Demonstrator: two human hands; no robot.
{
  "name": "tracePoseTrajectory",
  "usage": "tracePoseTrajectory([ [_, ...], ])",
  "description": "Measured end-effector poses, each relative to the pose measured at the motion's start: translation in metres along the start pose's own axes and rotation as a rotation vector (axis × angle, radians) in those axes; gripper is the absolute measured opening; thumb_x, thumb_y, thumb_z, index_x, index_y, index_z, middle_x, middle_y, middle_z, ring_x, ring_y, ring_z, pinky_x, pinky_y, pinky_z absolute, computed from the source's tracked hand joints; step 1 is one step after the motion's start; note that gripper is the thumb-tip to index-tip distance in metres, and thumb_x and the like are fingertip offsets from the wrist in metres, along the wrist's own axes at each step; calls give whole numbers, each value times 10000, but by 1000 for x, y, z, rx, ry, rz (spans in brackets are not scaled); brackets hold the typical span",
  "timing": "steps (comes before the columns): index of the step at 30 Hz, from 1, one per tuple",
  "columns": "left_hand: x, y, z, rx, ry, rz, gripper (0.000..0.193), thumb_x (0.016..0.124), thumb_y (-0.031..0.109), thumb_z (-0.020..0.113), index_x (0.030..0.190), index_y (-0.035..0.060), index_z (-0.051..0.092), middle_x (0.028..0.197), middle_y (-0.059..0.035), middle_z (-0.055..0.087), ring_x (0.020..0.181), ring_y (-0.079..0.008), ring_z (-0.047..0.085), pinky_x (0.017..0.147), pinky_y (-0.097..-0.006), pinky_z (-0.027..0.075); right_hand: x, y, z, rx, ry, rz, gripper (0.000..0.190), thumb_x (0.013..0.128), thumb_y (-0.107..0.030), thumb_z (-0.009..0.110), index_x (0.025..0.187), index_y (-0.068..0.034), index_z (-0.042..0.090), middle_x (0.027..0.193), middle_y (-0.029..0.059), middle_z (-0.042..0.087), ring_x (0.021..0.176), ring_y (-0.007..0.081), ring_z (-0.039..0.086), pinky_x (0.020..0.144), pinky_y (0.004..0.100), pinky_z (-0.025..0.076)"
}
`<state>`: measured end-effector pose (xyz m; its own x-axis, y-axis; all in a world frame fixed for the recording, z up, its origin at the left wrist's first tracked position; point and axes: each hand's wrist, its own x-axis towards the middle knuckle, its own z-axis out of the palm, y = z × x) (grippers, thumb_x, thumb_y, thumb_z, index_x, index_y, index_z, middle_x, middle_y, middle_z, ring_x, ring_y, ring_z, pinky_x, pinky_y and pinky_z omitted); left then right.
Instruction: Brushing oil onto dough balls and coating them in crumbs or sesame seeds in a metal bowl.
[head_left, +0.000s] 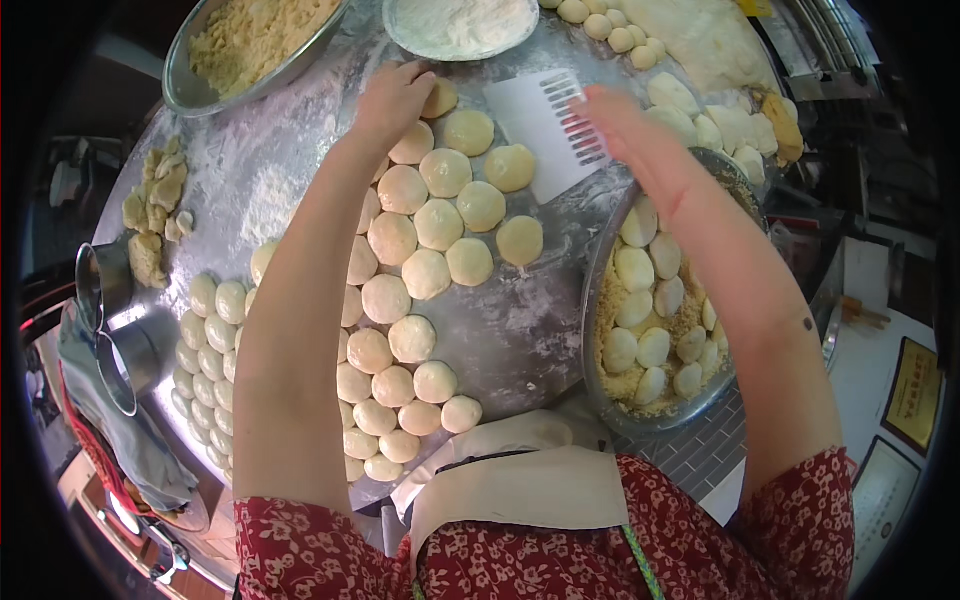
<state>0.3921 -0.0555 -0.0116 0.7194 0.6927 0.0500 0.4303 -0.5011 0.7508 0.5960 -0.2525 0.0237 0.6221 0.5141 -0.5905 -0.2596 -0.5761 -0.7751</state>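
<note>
My left hand (395, 101) reaches over the floured metal table, its fingers at a dough piece (440, 98) at the top of the rows; whether it grips the piece is unclear. My right hand (611, 120), slightly blurred, holds a white plastic dough scraper (532, 120) by its slotted edge. The blade lies over the table, right of the flattened round dough pieces (445, 173). Below my right forearm, a metal basin (590, 322) holds pale oval dough pieces (634, 269) on yellowish crumbs. My left forearm hides part of the rows.
A metal bowl of yellow crumbly mixture (255, 37) and a bowl of white flour (465, 22) stand at the far side. A large dough sheet (712, 37) lies far right. Two metal rings (131, 360) and dough scraps (157, 195) are at the left edge.
</note>
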Motion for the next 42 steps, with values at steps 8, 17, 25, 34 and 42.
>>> tracePoseTrajectory([
  [8,-2,7,-33,-678,-426,-254,377,909,344,505,1138,69,622,1087,-51,624,992,-185,563,883,-313,428,-7,4,57,119,-237,78,231,925,-128,541,1122,-7,542,1021,84,616,888,191,607,761,350,510],
  [17,-44,-17,-63,-699,-156,-193,336,915,233,524,1194,58,593,1120,-64,618,975,-161,568,910,-292,424,3,-19,79,112,-606,143,245,920,-103,536,1139,5,552,1111,67,602,1016,165,581,876,311,489],
  [25,-70,-30,-78,-711,-10,-209,296,916,165,523,1159,13,596,1140,-73,608,1016,-164,583,922,-296,437,-48,-47,39,186,-672,4,259,913,-120,555,1143,-1,551,1114,56,601,1030,147,572,900,289,476],
  [34,-126,-13,-87,-647,-73,-217,282,918,141,493,1143,7,596,1135,-62,606,1020,-157,584,925,-289,441,-210,-12,-112,236,-213,-220,283,942,-192,515,1145,4,537,1074,50,594,979,137,577,856,285,480],
  [42,-138,6,-76,-592,1,-179,249,905,119,507,1102,12,615,1091,-61,624,991,-150,580,882,-281,443,-257,26,-156,-211,529,-272,190,963,-188,476,947,-53,608,821,37,639,682,74,599,618,220,493],
])
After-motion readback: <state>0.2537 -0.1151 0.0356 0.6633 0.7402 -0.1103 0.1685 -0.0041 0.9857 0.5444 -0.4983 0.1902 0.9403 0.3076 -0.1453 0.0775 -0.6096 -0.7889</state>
